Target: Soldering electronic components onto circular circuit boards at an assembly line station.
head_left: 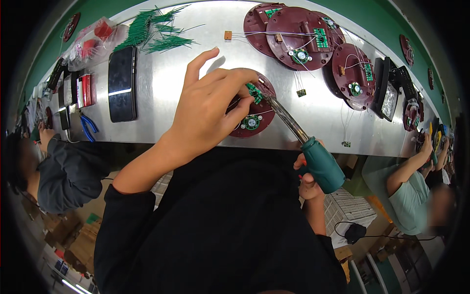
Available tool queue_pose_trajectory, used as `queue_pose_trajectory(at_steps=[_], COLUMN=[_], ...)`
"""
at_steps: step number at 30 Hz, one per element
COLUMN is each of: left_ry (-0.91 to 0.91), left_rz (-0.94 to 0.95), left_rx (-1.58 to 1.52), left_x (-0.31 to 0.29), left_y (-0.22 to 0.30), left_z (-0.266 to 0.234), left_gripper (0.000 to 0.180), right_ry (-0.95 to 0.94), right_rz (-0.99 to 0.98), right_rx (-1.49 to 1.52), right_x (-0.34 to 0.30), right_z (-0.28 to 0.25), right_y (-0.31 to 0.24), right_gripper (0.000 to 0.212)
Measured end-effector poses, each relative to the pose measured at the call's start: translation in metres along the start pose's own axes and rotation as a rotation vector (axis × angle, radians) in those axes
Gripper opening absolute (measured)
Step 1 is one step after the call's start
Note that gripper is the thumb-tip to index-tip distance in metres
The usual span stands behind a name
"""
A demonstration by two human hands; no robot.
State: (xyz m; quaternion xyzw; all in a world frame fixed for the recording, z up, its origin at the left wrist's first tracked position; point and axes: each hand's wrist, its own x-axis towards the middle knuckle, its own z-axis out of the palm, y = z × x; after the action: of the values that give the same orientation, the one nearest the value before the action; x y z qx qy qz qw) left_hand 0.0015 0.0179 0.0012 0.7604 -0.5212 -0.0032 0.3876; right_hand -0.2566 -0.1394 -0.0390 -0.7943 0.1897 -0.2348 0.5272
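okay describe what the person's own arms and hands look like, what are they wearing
Both hands, left hand and right hand, are bare: no gloves, rings or watch visible. The left forearm is uncovered up to a black sleeve pushed back near the elbow. The right forearm is also bare, meeting the same black top lower down. No markings or cables on either arm.

A round dark-red disc (254, 120) lies flat near the front edge of the tabletop (161, 93), carrying 2 small green circuit boards and thin white wires. A teal-handled soldering iron (306, 147) slants over that edge, its tip on the disc.
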Motion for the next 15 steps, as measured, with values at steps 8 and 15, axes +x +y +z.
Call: queue_pose_trajectory(at_steps=[8, 15], left_ry=[-0.082, -0.111], left_rz=[0.012, 0.027], left_rx=[0.017, 0.019], left_x=[0.0041, 0.0071], left_y=[-0.0009, -0.0023], left_z=[-0.0041, -0.0063], left_gripper=[0.038, 0.037], right_ry=[0.031, 0.113], right_rz=[-0.04, 0.046], right_rx=[-0.007, 0.102], right_x=[-0.0007, -0.0065], right_z=[-0.0001, 0.0038], right_y=[0.0023, 0.0008], right_gripper=[0.066, 0.064])
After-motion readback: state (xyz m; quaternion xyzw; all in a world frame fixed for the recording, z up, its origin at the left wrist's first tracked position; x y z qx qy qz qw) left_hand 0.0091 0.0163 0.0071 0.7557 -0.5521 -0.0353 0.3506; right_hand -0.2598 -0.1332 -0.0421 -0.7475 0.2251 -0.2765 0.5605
